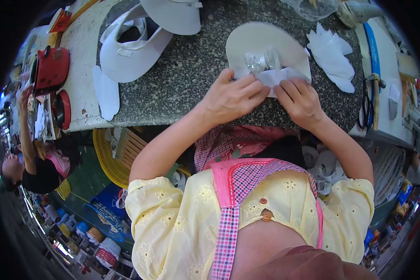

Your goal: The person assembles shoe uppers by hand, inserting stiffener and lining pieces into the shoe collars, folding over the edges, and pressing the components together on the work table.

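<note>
Both my hands pinch the small white piece (276, 77) at the near edge of the speckled tabletop (186, 70) — left hand (235, 95) clenched on its left end, right hand (299, 100) gripping its right. It lies against the near rim of a cream oval piece (261, 42), with a clear glossy bit (261, 60) just beyond my fingertips. If my hold slackens, I judge the white piece could shift out of line — or slip off the near edge. A stack of white cut-outs (333, 56) sits to the right.
</note>
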The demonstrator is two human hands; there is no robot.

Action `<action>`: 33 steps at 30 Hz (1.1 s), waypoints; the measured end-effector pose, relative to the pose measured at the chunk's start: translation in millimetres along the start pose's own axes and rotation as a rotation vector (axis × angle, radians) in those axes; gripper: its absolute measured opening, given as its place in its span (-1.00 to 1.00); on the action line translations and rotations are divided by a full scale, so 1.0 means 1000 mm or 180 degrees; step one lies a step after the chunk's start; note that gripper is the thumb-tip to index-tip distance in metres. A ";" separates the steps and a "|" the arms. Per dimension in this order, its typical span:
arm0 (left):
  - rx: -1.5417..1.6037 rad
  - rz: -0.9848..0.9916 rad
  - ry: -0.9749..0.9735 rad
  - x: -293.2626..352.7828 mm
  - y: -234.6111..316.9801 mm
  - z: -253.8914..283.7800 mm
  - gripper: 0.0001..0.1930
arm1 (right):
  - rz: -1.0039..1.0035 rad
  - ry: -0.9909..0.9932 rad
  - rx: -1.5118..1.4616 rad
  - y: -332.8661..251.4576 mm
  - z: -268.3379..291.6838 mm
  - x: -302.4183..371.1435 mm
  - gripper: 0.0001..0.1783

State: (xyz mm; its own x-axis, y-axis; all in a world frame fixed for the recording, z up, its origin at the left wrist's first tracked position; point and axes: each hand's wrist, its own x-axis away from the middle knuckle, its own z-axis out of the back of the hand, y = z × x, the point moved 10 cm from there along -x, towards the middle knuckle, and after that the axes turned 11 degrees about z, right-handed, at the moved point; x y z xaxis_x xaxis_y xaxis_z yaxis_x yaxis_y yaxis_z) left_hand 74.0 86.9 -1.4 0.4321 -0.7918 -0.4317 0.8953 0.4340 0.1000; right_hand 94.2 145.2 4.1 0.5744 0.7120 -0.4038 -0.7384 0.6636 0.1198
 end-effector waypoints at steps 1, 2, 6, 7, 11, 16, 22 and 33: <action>0.0096 0.0058 -0.0047 0.004 0.004 -0.004 -0.66 | -0.0072 -0.0020 -0.0076 0.001 -0.002 0.004 -0.72; 0.0194 0.0118 -0.0093 0.008 0.007 -0.008 -0.66 | -0.0121 -0.0046 -0.0114 0.001 -0.002 0.008 -0.72; -0.0117 -0.0010 -0.0537 0.003 0.015 -0.011 -0.66 | -0.0448 -0.0211 -0.0391 0.003 -0.003 0.030 -0.60; -0.0104 -0.0044 -0.0531 0.002 0.017 -0.013 -0.66 | -0.0408 -0.0263 -0.0388 0.002 -0.006 0.029 -0.59; -0.0448 -0.0028 -0.0297 -0.006 0.028 -0.020 -0.69 | -0.0328 -0.0145 -0.0689 0.008 -0.009 0.030 -0.56; -0.0830 -0.0233 -0.0662 -0.035 0.031 -0.024 -0.77 | -0.0195 -0.0122 -0.0390 0.012 0.002 0.047 -0.51; -0.1288 -0.0671 -0.0053 -0.043 0.044 -0.023 -0.84 | -0.0389 -0.0665 -0.0110 0.013 -0.007 0.051 -0.45; -0.0471 -0.0493 -0.0936 -0.065 0.038 -0.034 -0.92 | -0.0791 -0.0829 -0.0142 0.025 -0.012 0.052 -0.47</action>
State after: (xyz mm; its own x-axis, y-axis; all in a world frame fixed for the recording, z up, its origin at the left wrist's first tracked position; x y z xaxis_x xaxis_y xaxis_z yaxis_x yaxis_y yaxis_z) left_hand 76.2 169.2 0.3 0.3245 -0.9334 -0.1533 0.9365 0.3398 -0.0865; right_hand 101.5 195.8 -24.3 0.8048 0.5686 -0.1703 -0.5763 0.8172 0.0052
